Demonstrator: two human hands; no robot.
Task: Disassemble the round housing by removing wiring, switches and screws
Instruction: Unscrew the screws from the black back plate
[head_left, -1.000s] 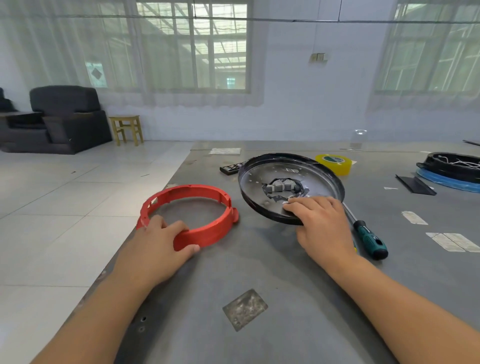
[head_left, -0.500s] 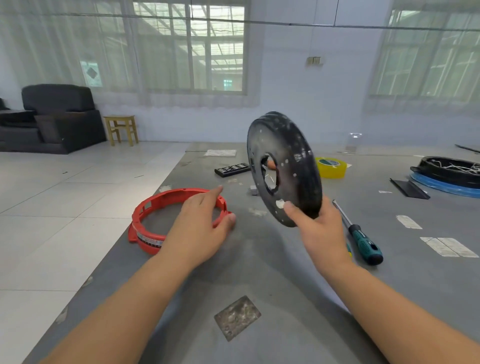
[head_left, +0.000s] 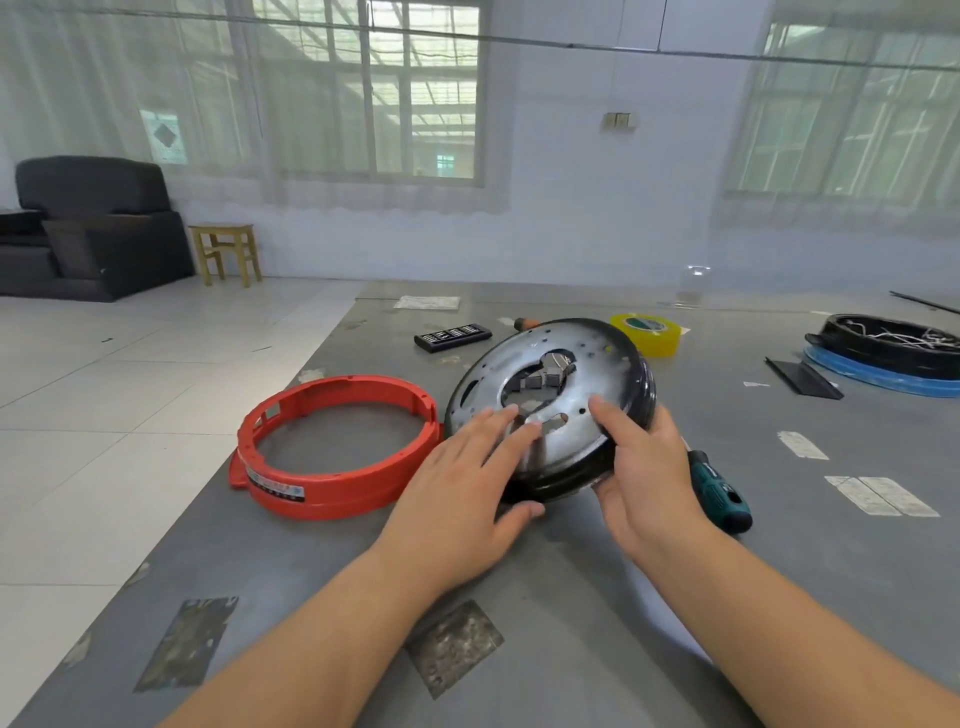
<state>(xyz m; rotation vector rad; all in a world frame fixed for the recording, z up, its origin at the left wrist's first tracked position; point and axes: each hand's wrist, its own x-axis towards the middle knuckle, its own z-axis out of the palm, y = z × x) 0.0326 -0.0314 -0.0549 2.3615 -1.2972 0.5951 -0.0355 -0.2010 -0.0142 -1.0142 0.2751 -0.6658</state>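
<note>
The round black housing (head_left: 587, 374) is tilted up off the grey table (head_left: 571, 597), its silvery inner face with a central cut-out turned toward me. My right hand (head_left: 649, 478) grips its near right rim, thumb on the inner face and fingers behind. My left hand (head_left: 462, 499) lies with straight fingers on the housing's lower left face, thumb under the rim. A red plastic ring (head_left: 337, 452) lies flat just left of the housing.
A green-handled screwdriver (head_left: 719, 491) lies right of my right hand. Behind the housing sit a yellow tape roll (head_left: 647, 332) and a black bit case (head_left: 452, 336). A black round part on a blue ring (head_left: 893, 348) is at far right. The table's left edge drops to tiled floor.
The housing was flipped up on edge by my right hand, then tilted back with its inner face toward me. My left hand left the red ring and came onto the housing.
</note>
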